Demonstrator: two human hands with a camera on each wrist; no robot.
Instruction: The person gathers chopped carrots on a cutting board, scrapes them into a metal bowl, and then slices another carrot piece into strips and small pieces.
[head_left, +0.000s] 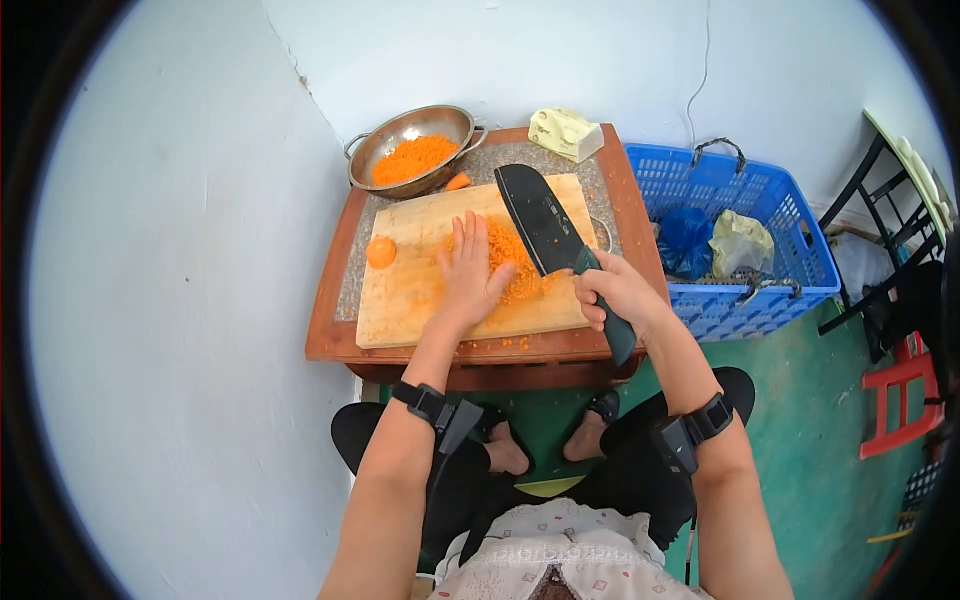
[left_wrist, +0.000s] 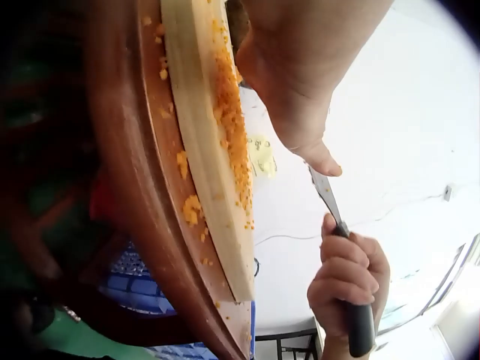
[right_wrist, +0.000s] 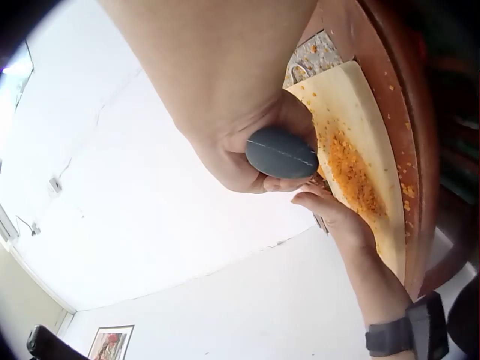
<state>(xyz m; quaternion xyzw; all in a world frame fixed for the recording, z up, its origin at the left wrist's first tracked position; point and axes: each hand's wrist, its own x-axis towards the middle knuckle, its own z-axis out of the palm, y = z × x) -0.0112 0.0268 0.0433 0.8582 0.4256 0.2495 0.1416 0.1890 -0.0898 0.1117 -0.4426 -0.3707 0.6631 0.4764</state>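
My right hand (head_left: 622, 296) grips the dark handle of a black cleaver (head_left: 545, 222), its blade raised over the right part of a wooden cutting board (head_left: 395, 310). In the right wrist view the handle's butt (right_wrist: 281, 153) pokes out of the fist. My left hand (head_left: 468, 275) is spread with straight fingers over the board, beside chopped orange bits (head_left: 515, 262); in the left wrist view its thumb points toward the blade (left_wrist: 324, 191). Whether the palm touches the bits is unclear. A round orange piece (head_left: 381, 252) sits at the board's left.
A metal pan (head_left: 362, 170) of orange bits stands at the table's back left, an orange chunk (head_left: 458, 182) beside it. A tissue pack (head_left: 566, 134) lies at the back right. Right of the table (head_left: 330, 335) are a blue basket (head_left: 740, 312) with bags and a red stool (head_left: 900, 405).
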